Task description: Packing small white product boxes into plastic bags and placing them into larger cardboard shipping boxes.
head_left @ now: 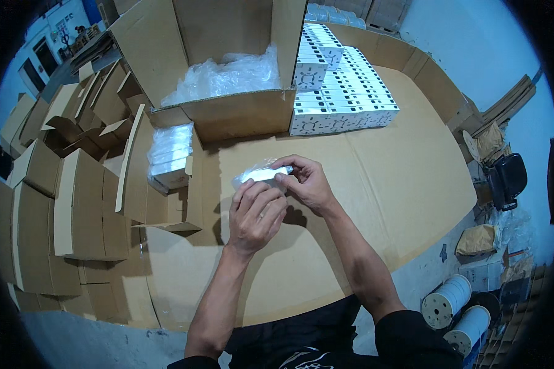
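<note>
A small, narrow white box (263, 174), partly covered by crinkled clear plastic film (243, 179), is held above the tabletop (375, 197) and lies at the centre of the clock face used here. The left hand (255, 215) comes in from six o'clock, its fingers curled close against the box's near side; the thumb is hidden, so its exact grip cannot be told. The right hand (308, 186), at three o'clock, pinches the box's right end between thumb and fingers. Near them, toward ten o'clock, an open brown cardboard carton (197, 184) contains a row of white boxes wrapped in clear plastic (170, 154). At twelve o'clock, leaning toward eleven, a large open brown cardboard box (243, 115) holds a heap of crumpled clear plastic bags (231, 77). Between one and two o'clock, white cartons with black markings (345, 101) stand in tight rows, with a second layer on part of them. Farther out, at nine o'clock, more open brown cardboard cartons (83, 203) crowd together. A black chair (506, 181) is at three o'clock, and white-wound spools (447, 301) lie on the floor (406, 277) at four o'clock.
</note>
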Demonstrator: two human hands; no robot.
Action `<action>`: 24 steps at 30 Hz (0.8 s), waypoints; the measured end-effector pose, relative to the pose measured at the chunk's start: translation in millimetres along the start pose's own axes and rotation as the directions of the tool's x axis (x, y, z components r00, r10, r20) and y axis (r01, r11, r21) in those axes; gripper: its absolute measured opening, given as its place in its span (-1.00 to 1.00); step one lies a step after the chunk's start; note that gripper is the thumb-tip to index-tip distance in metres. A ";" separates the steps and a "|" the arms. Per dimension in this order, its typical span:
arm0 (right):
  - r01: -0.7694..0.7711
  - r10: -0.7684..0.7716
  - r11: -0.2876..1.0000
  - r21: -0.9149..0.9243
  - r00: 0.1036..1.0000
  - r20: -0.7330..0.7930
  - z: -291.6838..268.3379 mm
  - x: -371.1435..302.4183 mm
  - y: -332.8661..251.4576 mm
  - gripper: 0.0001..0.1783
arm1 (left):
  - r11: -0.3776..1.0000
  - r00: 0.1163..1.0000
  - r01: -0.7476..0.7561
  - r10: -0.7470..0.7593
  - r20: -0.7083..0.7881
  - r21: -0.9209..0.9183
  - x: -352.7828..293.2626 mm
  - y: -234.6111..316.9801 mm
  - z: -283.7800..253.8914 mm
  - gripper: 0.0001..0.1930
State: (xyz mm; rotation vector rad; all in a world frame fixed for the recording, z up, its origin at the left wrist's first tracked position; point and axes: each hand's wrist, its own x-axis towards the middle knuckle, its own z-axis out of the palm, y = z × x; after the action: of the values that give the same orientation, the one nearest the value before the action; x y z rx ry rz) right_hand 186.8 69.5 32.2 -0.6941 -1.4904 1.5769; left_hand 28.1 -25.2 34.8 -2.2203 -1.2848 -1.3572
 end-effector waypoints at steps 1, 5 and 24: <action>-0.048 0.048 0.998 -0.026 0.999 0.003 -0.7 -0.5 -2.5 -0.74 | 1.000 1.000 0.001 -0.001 0.000 0.001 -0.3 -0.5 0.6 -0.72; -0.019 0.019 1.000 -0.018 1.000 0.000 -1.4 0.9 1.9 -0.74 | 0.990 0.997 0.071 -0.069 0.015 -0.118 5.2 -1.7 6.1 -0.72; 0.164 -0.154 0.839 -0.519 0.986 0.062 -4.8 -3.3 -30.1 -0.69 | 0.422 0.691 0.671 -0.654 0.307 -0.610 -3.6 -39.2 6.5 -0.66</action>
State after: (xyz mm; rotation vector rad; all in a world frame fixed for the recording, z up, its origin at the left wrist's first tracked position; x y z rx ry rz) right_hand 198.4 67.5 60.5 -0.8296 -1.9653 1.0487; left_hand 0.8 -0.5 19.5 -2.1595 -2.0889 -2.4705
